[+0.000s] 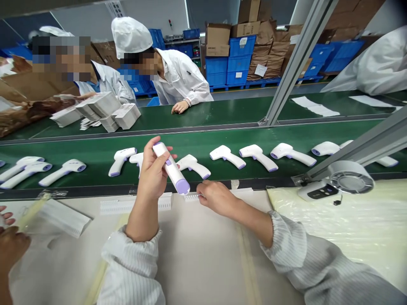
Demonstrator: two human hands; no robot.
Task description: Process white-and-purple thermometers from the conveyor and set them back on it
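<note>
My left hand is closed around a white infrared thermometer with purple trim, held tilted above the near edge of the conveyor. Its purple end points down toward my right hand. The fingers of that hand are pinched together at a narrow strip of small white labels along the table's far edge; the fingertips partly cover it. Another label strip lies to the left, passing behind my left wrist. Just past my hands, a white thermometer rests on the green belt.
More thermometers lie spaced along the green conveyor. A small white fan stands at right by a metal post. Another person's hands are at the left edge. Across the belt, two people in white stand near stacked white boxes.
</note>
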